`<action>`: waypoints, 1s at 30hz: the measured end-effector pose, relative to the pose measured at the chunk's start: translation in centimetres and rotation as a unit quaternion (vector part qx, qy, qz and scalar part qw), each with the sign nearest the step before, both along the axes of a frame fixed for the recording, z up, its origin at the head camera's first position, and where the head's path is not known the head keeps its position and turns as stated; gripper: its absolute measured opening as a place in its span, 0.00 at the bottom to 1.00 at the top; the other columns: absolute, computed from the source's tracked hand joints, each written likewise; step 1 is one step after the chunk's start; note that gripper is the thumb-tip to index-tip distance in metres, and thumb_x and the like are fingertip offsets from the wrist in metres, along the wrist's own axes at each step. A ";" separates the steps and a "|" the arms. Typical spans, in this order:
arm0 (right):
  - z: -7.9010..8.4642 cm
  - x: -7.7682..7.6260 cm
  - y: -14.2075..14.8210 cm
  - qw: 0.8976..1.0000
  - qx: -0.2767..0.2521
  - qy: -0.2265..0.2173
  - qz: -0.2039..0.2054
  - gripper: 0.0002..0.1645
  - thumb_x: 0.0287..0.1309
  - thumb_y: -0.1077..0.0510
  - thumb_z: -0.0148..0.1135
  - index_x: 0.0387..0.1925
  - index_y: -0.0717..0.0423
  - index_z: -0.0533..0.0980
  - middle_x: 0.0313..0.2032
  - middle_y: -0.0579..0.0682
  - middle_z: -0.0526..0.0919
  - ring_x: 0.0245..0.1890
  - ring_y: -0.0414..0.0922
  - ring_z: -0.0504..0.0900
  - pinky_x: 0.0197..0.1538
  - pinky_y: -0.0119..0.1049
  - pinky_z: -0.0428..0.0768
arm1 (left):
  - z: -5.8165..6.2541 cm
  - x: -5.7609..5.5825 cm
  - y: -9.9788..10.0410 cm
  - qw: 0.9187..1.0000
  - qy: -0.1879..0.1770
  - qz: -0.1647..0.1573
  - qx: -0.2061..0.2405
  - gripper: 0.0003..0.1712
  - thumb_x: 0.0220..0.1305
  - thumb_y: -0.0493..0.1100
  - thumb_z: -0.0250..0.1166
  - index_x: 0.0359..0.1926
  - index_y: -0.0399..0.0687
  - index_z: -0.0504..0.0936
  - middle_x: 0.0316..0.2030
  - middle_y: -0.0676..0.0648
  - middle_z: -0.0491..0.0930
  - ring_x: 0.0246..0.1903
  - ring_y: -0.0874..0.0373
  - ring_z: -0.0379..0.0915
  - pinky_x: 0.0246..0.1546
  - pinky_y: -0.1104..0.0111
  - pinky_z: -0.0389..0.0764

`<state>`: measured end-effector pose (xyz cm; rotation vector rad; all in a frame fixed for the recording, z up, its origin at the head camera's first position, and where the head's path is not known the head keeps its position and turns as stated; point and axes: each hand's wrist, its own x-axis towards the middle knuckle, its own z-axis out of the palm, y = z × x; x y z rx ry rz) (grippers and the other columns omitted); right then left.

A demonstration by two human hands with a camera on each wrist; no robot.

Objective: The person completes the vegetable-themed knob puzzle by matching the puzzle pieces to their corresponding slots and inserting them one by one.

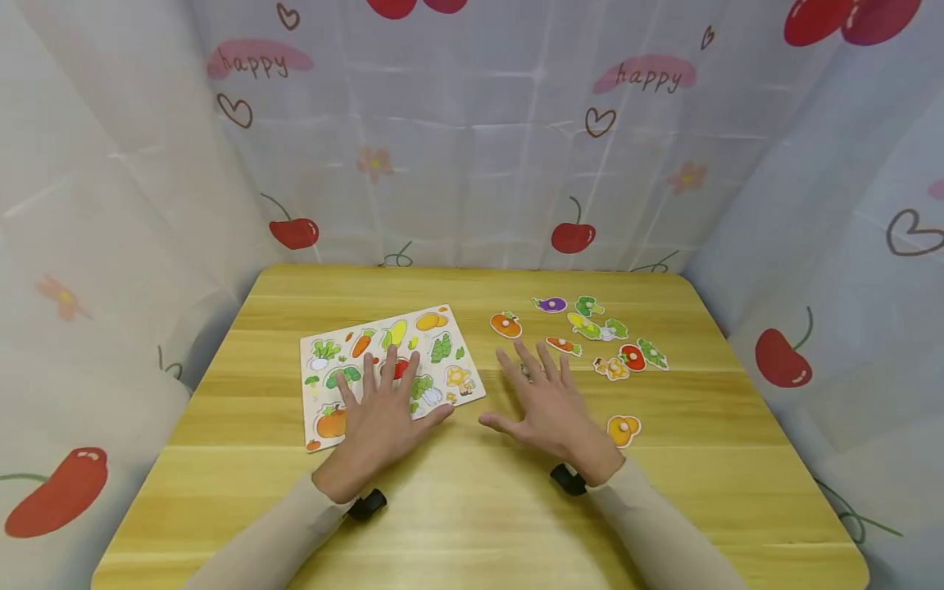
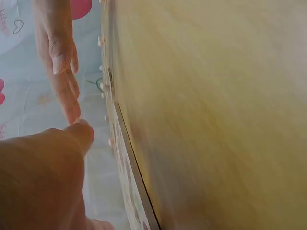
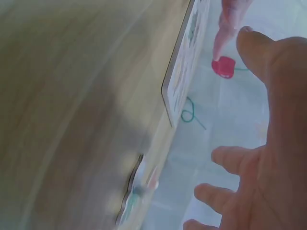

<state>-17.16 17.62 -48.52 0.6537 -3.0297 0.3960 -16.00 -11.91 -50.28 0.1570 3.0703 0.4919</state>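
Observation:
My left hand point(image 1: 379, 422) is spread flat above the lower middle of a white vegetable puzzle board point(image 1: 310, 410), covering part of its pictures. To the right, my right hand point(image 1: 549, 410) hovers over the wooden table with fingers fanned and holds nothing. A piece point(image 1: 526, 370) is mostly hidden beneath its fingers. Just beyond the fingertips lie a carrot piece point(image 1: 564, 346) and a pumpkin piece point(image 1: 506, 324). In the right wrist view, the board point(image 3: 177, 84) and a knobbed piece point(image 3: 129, 201) lie below the raised hand. The left wrist view shows both hands above the board's edge point(image 2: 134, 175).
Further right lie eggplant point(image 1: 553, 305), broccoli point(image 1: 587, 306), corn point(image 1: 583, 326), tomato point(image 1: 632, 357) and mushroom point(image 1: 614, 369) pieces, with green leafy ones among them. A round orange-yellow piece point(image 1: 619, 430) sits beside the right wrist. A printed curtain point(image 1: 472, 188) surrounds the table point(image 1: 472, 524).

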 end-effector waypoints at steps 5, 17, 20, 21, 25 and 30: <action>-0.8 0.2 -1.4 0.998 0.004 -0.039 0.051 0.64 0.75 0.15 0.62 0.96 0.42 0.57 0.96 0.57 0.54 0.95 0.73 0.50 0.91 0.80 0.53 | -0.5 0.5 -1.6 0.999 -0.046 0.026 -0.002 0.66 0.73 0.89 0.60 0.97 0.61 0.54 0.97 0.36 0.41 0.93 0.19 0.30 0.77 0.06 0.27; -1.7 0.2 -2.2 0.991 0.000 -0.085 0.108 0.53 0.81 0.22 0.61 0.93 0.43 0.65 0.95 0.51 0.59 0.95 0.67 0.54 0.94 0.73 0.52 | -0.6 0.2 -2.2 0.998 -0.068 0.014 -0.010 0.64 0.77 0.83 0.63 0.97 0.58 0.53 0.97 0.36 0.41 0.92 0.16 0.32 0.77 0.05 0.38; -1.5 0.3 -1.8 0.992 -0.001 -0.065 0.109 0.49 0.82 0.25 0.64 0.90 0.45 0.70 0.92 0.54 0.65 0.93 0.66 0.61 0.93 0.72 0.57 | -0.6 0.0 -2.2 0.998 -0.054 0.003 -0.008 0.60 0.79 0.81 0.62 0.96 0.58 0.56 0.97 0.38 0.42 0.93 0.19 0.34 0.80 0.08 0.39; -1.4 0.3 -1.7 0.992 -0.002 -0.061 0.108 0.48 0.82 0.27 0.65 0.89 0.46 0.71 0.91 0.55 0.67 0.91 0.66 0.63 0.93 0.71 0.59 | -0.7 0.0 -2.2 0.999 -0.049 -0.001 -0.006 0.59 0.80 0.81 0.62 0.96 0.57 0.57 0.97 0.38 0.43 0.93 0.20 0.35 0.81 0.09 0.40; -1.2 0.5 -0.8 0.994 -0.002 -0.048 0.098 0.44 0.82 0.31 0.69 0.86 0.47 0.75 0.87 0.56 0.73 0.86 0.64 0.71 0.90 0.67 0.67 | -0.9 -0.2 -2.3 0.999 -0.046 -0.014 0.016 0.60 0.80 0.79 0.64 0.97 0.55 0.55 0.97 0.37 0.41 0.95 0.24 0.33 0.86 0.15 0.39; -1.2 0.8 0.3 0.996 0.005 -0.051 0.079 0.42 0.81 0.34 0.72 0.85 0.46 0.77 0.85 0.55 0.76 0.85 0.63 0.73 0.90 0.66 0.68 | -1.0 -0.5 -3.0 0.996 -0.059 -0.040 0.051 0.66 0.79 0.75 0.69 0.97 0.45 0.50 0.96 0.30 0.37 0.94 0.22 0.28 0.91 0.24 0.40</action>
